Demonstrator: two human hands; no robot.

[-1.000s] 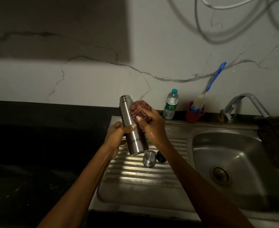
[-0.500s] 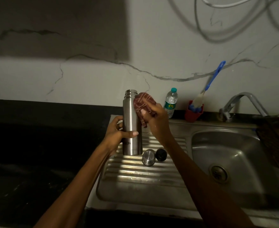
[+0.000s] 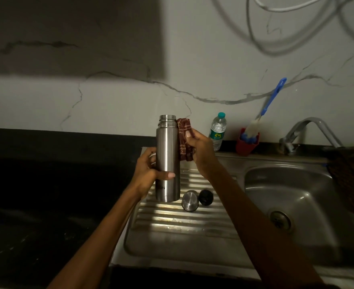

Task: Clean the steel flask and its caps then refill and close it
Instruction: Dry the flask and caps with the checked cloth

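The steel flask (image 3: 167,159) is held upright above the ribbed drainboard (image 3: 184,222), its threaded mouth uncapped. The left hand (image 3: 146,172) is wrapped round the lower half of the body, thumb across the front; that grip is clamped on the flask. A dark checked cloth (image 3: 184,140) is bunched in the right hand (image 3: 199,151), whose grip is closed on it, and the cloth is pressed against the flask's upper right side, just below the neck.

The steel cap (image 3: 190,200) and the black inner cap (image 3: 206,197) are set side by side on the drainboard, just beside the flask's base.

The step in hand appears to be the wiping of the outer wall. It would be done well if the flask were turned within the left hand while the cloth is drawn along its length, so that the whole wall is covered, the threads included. Wet steel may slip, so the hold should be kept firm and the flask kept over the drainboard. The sink (image 3: 297,184) and tap (image 3: 309,130) lie to the right for rinsing and refilling.
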